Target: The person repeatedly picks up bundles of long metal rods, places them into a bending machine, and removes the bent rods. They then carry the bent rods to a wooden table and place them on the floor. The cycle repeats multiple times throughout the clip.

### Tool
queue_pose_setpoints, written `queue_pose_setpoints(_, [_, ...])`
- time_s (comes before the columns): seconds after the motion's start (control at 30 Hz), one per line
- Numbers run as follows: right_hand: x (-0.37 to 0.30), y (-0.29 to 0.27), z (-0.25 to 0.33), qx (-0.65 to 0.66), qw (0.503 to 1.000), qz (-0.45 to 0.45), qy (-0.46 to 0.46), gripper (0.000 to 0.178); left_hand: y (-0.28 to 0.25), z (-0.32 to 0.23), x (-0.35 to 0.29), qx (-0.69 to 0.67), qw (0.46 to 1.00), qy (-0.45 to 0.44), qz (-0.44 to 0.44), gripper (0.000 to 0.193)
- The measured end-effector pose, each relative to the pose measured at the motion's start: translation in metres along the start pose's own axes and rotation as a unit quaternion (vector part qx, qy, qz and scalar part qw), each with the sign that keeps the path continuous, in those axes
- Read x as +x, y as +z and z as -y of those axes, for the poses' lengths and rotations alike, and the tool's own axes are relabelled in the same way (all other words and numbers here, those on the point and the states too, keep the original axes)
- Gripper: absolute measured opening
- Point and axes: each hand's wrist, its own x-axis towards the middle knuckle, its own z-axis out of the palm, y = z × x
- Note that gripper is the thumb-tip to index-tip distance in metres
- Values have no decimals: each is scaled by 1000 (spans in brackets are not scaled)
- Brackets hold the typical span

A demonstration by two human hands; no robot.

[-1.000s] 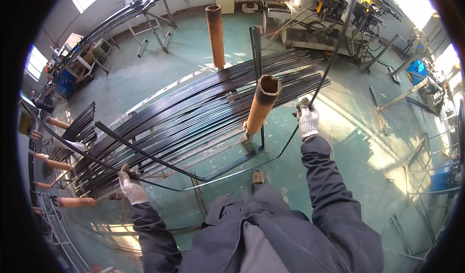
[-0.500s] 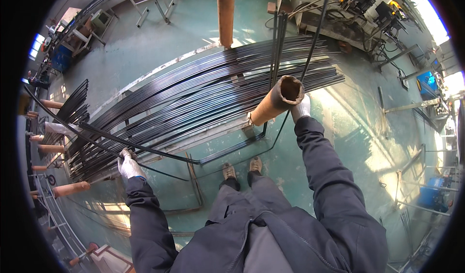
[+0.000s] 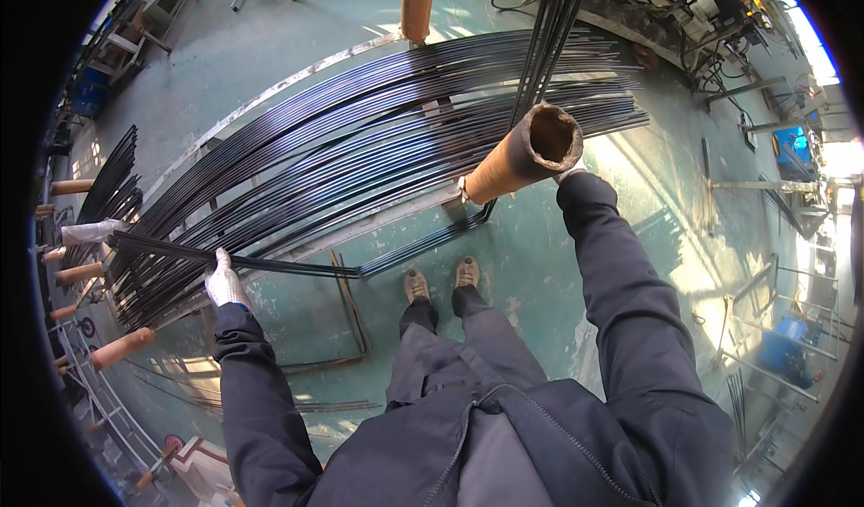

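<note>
The bundle of bent black rods (image 3: 418, 244) makes a broad U across the middle of things, one arm reaching out to nine o'clock, the other going up to one o'clock and partly hidden by a rust-brown tube (image 3: 504, 167) with a charred open end. Of the worker's two gloved hands, the left hand (image 3: 222, 284), a little below nine o'clock, has its thumb laid over the bundle; its fingers are hidden, so I can't tell how tightly they close. The right hand (image 3: 571, 171), at two o'clock, is nearly all behind that tube, and I can't make out its grip. Beyond, long straight rods (image 3: 351, 125) sweep from nine round to two o'clock. A second tube (image 3: 418, 8) stands at twelve; the worker's shoes (image 3: 466, 273) are just below centre, toward six.
</note>
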Motion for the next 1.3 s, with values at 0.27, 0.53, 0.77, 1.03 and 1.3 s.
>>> queue_pose_setpoints(0.27, [40, 67, 53, -304, 950, 65, 30, 57, 10, -40, 21, -54, 998, 35, 0, 47])
queue_pose_setpoints(0.53, [-12, -4, 19, -161, 986, 22, 41, 71, -7, -34, -21, -90, 989, 83, 87, 12])
queue_pose_setpoints(0.77, [-160, 7, 15, -229, 956, -162, -84, 18, -59, -18, -122, 26, 977, 180, 107, 8])
queue_pose_setpoints(1.03, [-305, 27, 35, -156, 895, -376, -183, 34, -62, -27, -215, -51, 961, 227, 149, 7])
queue_pose_setpoints(1.3, [-429, -29, 150, -173, 837, -436, -280, 38, 7, -90, -348, -65, 929, 256, 258, 8])
